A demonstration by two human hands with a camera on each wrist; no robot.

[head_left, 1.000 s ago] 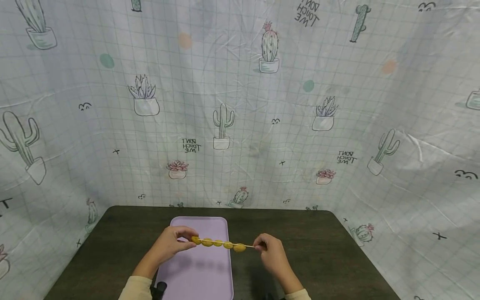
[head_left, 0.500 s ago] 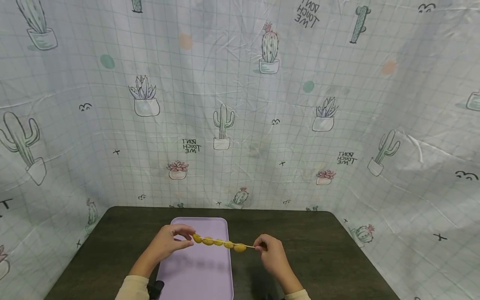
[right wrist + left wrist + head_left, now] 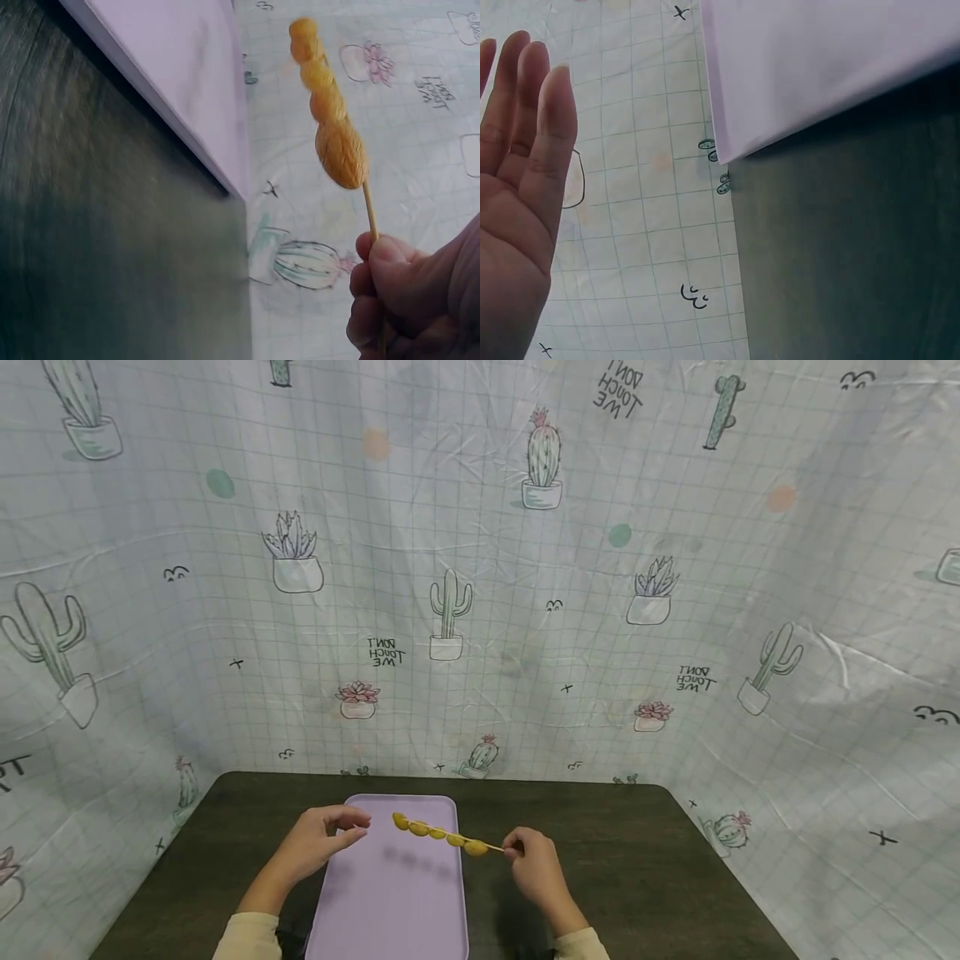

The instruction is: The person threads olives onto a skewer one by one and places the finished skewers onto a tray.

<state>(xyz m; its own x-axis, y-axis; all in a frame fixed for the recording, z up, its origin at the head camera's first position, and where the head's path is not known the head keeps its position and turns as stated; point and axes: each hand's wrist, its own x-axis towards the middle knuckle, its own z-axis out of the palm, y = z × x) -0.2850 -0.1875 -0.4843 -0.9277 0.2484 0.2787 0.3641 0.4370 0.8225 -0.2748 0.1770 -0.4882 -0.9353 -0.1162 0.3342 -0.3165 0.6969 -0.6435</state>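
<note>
A skewer (image 3: pixel 437 833) threaded with several yellow-orange, wrinkled, rounded pieces slants over the purple tray in the head view. My right hand (image 3: pixel 536 867) pinches the bare end of its stick between thumb and curled fingers. In the right wrist view the wrinkled pieces (image 3: pixel 341 154) sit close together, the largest nearest my right hand (image 3: pixel 412 292). My left hand (image 3: pixel 315 843) is off the skewer's far tip, a small gap between them, and holds nothing. Its fingers (image 3: pixel 551 112) are relaxed and fairly straight in the left wrist view.
The purple tray (image 3: pixel 397 910) lies lengthwise on a dark wooden table (image 3: pixel 592 827), left of the middle, under the skewer and beside both hands. A white curtain (image 3: pixel 495 652) printed with cacti and a grid hangs behind the table and along its sides.
My left hand has let go of the skewer's tip and drawn back to the left. The skewer's far end has risen slightly; my right hand keeps its grip.
</note>
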